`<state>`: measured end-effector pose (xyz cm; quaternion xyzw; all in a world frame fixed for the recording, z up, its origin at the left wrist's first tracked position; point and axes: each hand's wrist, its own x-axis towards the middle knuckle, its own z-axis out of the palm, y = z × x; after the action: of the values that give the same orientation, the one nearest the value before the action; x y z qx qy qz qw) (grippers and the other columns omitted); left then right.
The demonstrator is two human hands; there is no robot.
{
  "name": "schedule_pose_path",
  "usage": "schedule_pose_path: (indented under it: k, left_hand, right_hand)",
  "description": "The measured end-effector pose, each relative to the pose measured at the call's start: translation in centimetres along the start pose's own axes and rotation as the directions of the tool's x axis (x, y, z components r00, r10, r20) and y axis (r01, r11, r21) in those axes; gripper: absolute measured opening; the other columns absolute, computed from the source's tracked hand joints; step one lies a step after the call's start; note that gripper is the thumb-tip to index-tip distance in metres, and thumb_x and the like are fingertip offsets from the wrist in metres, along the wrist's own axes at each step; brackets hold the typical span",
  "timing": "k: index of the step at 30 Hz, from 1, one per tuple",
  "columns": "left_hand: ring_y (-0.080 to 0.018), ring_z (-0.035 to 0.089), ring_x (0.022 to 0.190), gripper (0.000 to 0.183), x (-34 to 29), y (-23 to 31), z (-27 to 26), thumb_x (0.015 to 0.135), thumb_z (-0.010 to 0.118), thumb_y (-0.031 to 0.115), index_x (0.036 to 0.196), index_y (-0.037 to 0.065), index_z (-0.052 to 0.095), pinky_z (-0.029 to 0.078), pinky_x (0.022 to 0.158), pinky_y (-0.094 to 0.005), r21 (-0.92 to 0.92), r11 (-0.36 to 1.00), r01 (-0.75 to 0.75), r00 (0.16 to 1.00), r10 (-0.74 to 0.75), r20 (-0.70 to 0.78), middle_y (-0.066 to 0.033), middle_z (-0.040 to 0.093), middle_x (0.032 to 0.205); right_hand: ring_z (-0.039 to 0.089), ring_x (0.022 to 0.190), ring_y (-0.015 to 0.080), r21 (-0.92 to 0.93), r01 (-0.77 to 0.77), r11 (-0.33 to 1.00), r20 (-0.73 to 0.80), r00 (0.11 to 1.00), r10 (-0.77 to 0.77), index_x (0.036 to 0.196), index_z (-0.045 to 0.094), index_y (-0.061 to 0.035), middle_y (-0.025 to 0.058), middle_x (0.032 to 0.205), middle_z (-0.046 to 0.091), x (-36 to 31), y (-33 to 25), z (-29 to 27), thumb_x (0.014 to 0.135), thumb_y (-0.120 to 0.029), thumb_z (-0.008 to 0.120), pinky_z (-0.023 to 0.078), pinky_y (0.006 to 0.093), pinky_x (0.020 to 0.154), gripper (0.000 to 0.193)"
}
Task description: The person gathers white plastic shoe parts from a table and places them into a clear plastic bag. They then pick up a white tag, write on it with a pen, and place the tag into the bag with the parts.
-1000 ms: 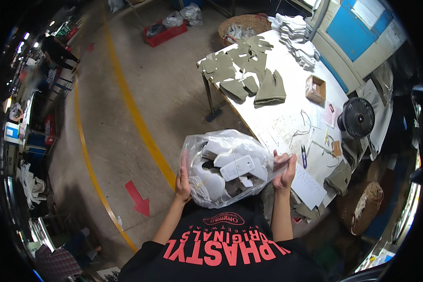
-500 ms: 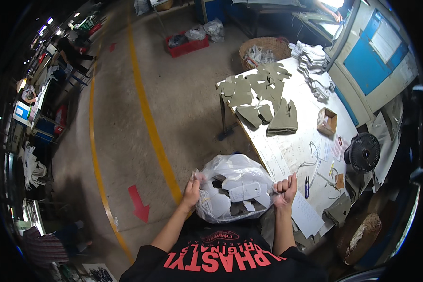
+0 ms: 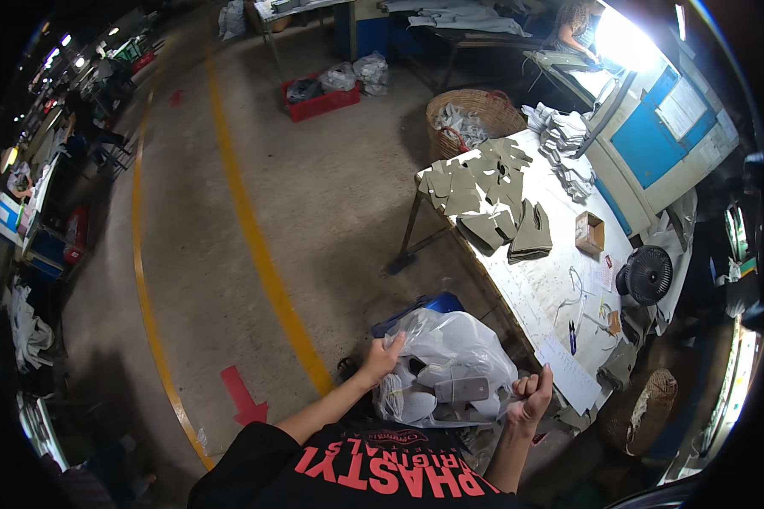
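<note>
A clear plastic bag point(image 3: 450, 341) bulges in front of my body, its top spread apart. Inside lie white and grey cut pieces, some in bundles, with a flat pale piece point(image 3: 463, 389) uppermost. My left hand point(image 3: 382, 358) is closed on the bag's left rim. On the right side, my right hand point(image 3: 530, 397) is curled closed with the bag's edge pinched in it. A blue container point(image 3: 437, 302), partly covered by the bag, shows just beyond it.
A white table point(image 3: 518, 293) to the right bears olive cut pieces point(image 3: 484, 178), stacked white pieces point(image 3: 566, 144), a small wooden box point(image 3: 590, 232), thread snips point(image 3: 572, 338) and a black fan point(image 3: 647, 275). Behind it stands a wicker basket point(image 3: 437, 110); a red crate point(image 3: 323, 102) sits on the floor.
The bag and both hands have shifted a little to the right in view. My left hand has moved farther over the bag's rim, and the blue container has come into clearer sight.
</note>
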<state>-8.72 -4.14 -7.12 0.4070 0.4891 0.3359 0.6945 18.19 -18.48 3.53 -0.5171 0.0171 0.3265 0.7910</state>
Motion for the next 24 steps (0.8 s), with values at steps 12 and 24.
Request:
schedule_pose_path:
  k: [12,24]
  left_hand:
    - [-0.0064,0.049,0.062,0.024,0.1,0.9,-8.3,0.095,0.06,0.014,0.074,0.006,0.063,0.038,0.056,-0.0304,-0.07,0.997,-0.034,0.995,0.04,0.094,0.0042,0.056,0.068]
    - [-0.0073,0.045,0.057,0.024,-3.2,6.8,-15.3,0.088,0.064,0.015,0.066,0.007,0.06,0.035,0.054,-0.0316,-0.279,0.956,-0.094,0.953,0.005,-0.304,0.0049,0.053,0.064]
  right_hand:
    - [0.02,0.042,0.0035,-0.157,0.133,0.978,0.091,0.989,-0.12,0.074,0.042,-0.0182,-0.0091,0.052,0.03,-11.9,2.0,5.9,0.105,-0.017,0.059,0.02,0.0278,0.043,0.035]
    - [0.024,0.044,0.0036,-0.277,0.043,0.96,0.329,0.943,0.052,0.075,0.049,-0.0157,-0.0084,0.053,0.034,-10.8,5.7,14.3,0.104,-0.018,0.062,0.02,0.028,0.045,0.032]
